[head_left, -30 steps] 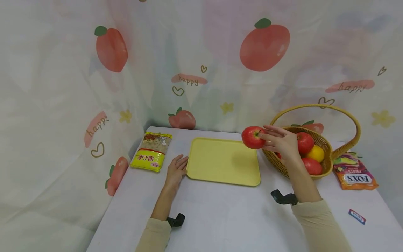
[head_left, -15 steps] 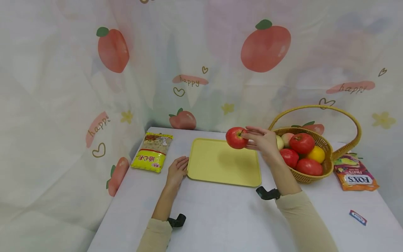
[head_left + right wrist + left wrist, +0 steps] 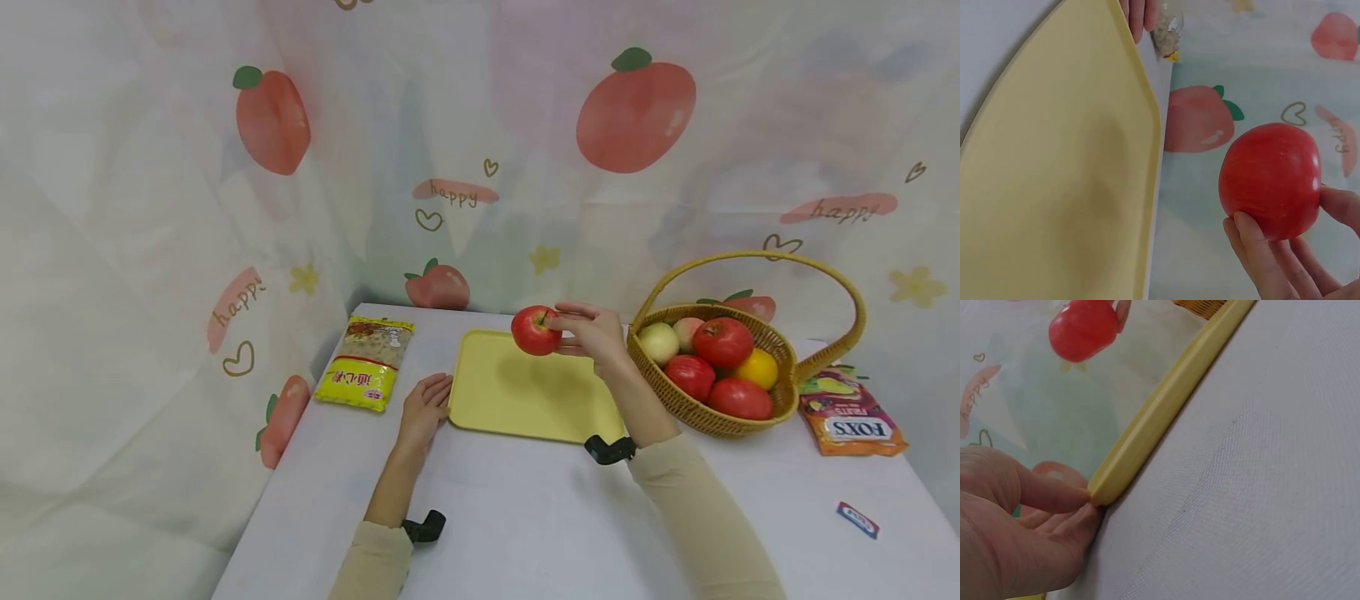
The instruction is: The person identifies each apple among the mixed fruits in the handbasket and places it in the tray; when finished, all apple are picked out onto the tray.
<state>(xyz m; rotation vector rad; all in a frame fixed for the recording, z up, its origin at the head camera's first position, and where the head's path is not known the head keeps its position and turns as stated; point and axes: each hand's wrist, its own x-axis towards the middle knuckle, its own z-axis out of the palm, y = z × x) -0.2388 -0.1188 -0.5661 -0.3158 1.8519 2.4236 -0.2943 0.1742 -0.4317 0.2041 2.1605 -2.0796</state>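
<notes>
A red apple (image 3: 535, 331) with a short stem is in my right hand (image 3: 597, 337), above the back part of the yellow tray (image 3: 517, 396). In the right wrist view, the thumb lies on one side of the apple (image 3: 1269, 181) and the fingers on the other. My left hand (image 3: 422, 410) is at the tray's left edge. The left wrist view shows its thumb and fingers pinching the tray's corner rim (image 3: 1113, 484). The tray lies flat on the white table, with a soft shadow on its surface.
Right of the tray stands a wicker basket (image 3: 678, 406) with a tall handle, holding several fruits. Behind it lies a FOX'S candy bag (image 3: 851, 417); a small wrapped piece (image 3: 857, 520) is nearer. A yellow food packet (image 3: 363, 367) lies at left. A printed curtain (image 3: 525, 208) backs the table.
My right hand has carried the apple leftward, from beside the basket to over the tray, uncovering the fruits in the basket. My left hand has stayed at the tray's edge.
</notes>
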